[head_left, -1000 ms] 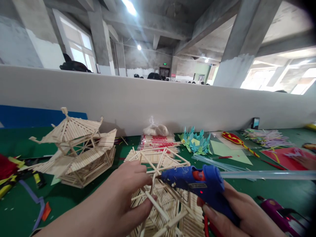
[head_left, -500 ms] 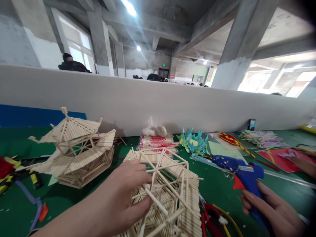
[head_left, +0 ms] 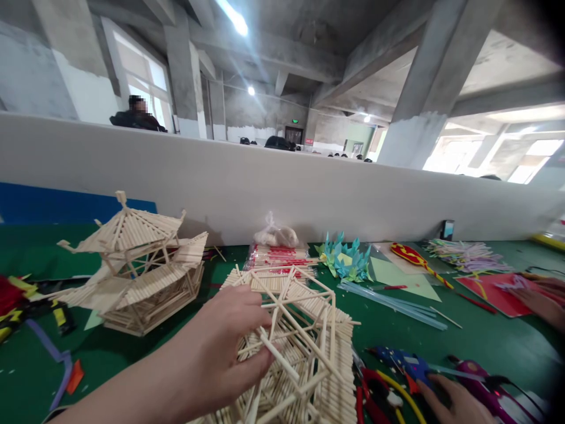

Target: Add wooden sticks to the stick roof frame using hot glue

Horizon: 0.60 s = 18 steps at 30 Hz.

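Note:
My left hand (head_left: 216,353) reaches across a pale stick-built roof frame (head_left: 304,347) in the middle of the green table (head_left: 485,341); its fingers are closed in a pinch on one thin stick (head_left: 276,359) of that frame. My right hand (head_left: 457,403) is low at the bottom right edge, lying on the blue glue gun (head_left: 404,364) that rests on the table beside a purple glue gun (head_left: 485,386). Its fingers are only partly visible.
A finished stick pagoda model (head_left: 136,268) stands at the left. Bundled sticks in a packet (head_left: 282,256), a teal paper flower (head_left: 346,259), clear glue sticks (head_left: 392,300), red-handled pliers (head_left: 375,391) and coloured paper lie around. Another person's hand (head_left: 541,294) rests far right. A grey partition wall (head_left: 282,188) backs the table.
My right hand has carried the blue glue gun away from the stick frame, down and to the right, and laid it on the table. My left hand keeps its pinch on the stick.

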Available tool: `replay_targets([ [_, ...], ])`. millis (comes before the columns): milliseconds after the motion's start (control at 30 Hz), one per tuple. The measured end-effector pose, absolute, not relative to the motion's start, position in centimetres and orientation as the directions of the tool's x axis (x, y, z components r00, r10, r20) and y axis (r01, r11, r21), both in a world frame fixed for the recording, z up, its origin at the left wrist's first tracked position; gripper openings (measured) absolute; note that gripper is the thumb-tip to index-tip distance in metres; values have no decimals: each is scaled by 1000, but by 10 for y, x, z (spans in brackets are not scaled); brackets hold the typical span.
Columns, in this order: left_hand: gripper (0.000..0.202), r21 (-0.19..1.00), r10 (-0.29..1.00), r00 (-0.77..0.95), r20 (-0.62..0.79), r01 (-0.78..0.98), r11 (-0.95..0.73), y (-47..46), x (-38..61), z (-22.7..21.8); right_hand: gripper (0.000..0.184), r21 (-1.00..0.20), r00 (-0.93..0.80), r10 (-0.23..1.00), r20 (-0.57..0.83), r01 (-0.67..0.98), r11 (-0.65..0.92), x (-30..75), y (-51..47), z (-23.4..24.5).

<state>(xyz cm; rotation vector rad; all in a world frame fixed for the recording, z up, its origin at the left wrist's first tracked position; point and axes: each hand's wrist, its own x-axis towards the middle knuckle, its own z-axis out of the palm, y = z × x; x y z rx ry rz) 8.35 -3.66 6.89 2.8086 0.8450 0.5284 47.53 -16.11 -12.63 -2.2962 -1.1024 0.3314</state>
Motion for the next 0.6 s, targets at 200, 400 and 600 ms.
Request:
replay_targets([
  [200,17,268,575,764,293,512,-816,-38,82,68,32,-567,355,809,469,823,-32,373,-130,-1],
  [400,18,285,565,765,308,492,-823,-38,84,71,14,-453,-188,847,498,776,439,280,-78,72],
  [600,14,310,593,761,264,515,-799,-40,83,69,12,-349,-319,862,393,816,461,260,-50,74],
])
